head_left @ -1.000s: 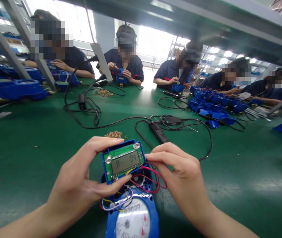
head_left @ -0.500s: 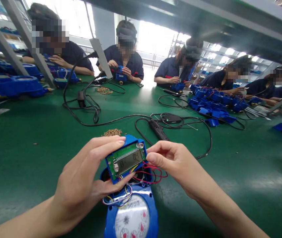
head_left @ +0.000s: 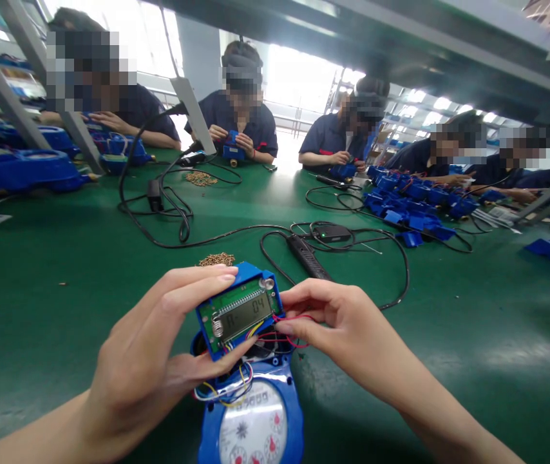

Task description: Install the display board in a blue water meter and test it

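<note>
While the left grip (head_left: 159,361) pinches the display board (head_left: 239,312), the right grip (head_left: 337,328) pinches its wires (head_left: 279,336) (red).

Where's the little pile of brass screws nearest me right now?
The pile of brass screws lies on the green table at centre, just beyond the left hand and the display module it holds.

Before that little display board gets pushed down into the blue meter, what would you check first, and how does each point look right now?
1. Left hand grips the display module by top and bottom edges: ok.
2. Display lit and readable, showing "04": ok.
3. Red wires out of the gap beneath the module: not ok, they loop out by the right hand.
4. Yellow and white wires tucked in: not ok, they lie over the water meter face.
5. Module level: not ok, tilted.
6. Screws seated: cannot tell.
</note>
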The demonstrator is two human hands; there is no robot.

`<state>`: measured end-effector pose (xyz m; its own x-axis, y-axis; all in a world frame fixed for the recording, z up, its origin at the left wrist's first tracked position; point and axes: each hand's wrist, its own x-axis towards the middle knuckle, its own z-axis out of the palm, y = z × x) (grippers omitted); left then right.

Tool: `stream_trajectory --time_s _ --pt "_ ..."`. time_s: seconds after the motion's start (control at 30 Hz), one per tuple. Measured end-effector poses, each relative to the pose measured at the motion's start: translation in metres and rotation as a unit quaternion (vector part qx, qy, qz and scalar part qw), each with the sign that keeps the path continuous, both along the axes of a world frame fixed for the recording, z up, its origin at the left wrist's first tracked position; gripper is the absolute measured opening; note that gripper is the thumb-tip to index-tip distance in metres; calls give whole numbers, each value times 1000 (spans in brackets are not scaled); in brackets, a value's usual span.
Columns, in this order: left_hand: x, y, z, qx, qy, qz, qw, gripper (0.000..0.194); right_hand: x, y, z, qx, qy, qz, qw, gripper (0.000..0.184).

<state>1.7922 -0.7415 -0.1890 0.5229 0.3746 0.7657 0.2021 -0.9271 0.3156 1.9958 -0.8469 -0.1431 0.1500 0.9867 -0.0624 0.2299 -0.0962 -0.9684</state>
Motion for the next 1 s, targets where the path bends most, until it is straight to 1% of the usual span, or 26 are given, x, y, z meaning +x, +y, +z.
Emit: stream_trajectory --time_s 0.03,0.1,0.13,0.17,0.2,0.23,0.27,0.33,0.43,0.57,0.63,0.73,0.87,0.93,1.0 --pt "0 0 0 3 0 4 1000 68 -1 -1 -1 28 -47 -4 999 19" --pt "1 1 0 -2 1 13 1000 64 -4 -3 -3 97 -141 -16 985 13" --pt "2 2 0 -8 -1 15 1000 63 -5 -3 -4 122 -169 -22 978 12" --pt "2 2 -1 -13 -4 16 1000 63 -6 -3 -4 133 -176 -29 975 14" --pt "2 2 -1 -19 -6 16 1000 62 -6 -3 -4 126 -156 -31 979 17" --pt "2 2 -1 -21 -8 16 1000 62 -5 -3 -3 103 -114 -25 988 20" --pt "1 2 -1 -22 -10 16 1000 61 -4 -2 -1 71 -63 -14 995 23" --pt "0 2 -1 -23 -11 17 1000 59 -2 0 3 17 40 8 999 29" --pt "-2 1 -2 -33 -18 13 999 60 2 4 6 -14 143 10 990 32" --pt "-1 1 -3 -49 -26 0 998 65 4 8 0 -45 231 18 972 37" --pt "0 0 -3 -50 -30 -7 998 67 4 8 -5 -53 245 20 968 41" --pt "0 0 -3 -55 -31 -13 998 67 1 8 -10 -53 249 0 967 44" --pt "-1 1 -3 -73 -31 -10 997 65 -5 8 -12 -39 246 -33 968 41" --pt "-1 3 -4 -101 -29 -7 994 61 -8 9 -12 -26 226 -45 973 37" --pt "-1 4 -6 -144 -31 -8 989 59 -10 9 -11 -1 161 -67 985 29"
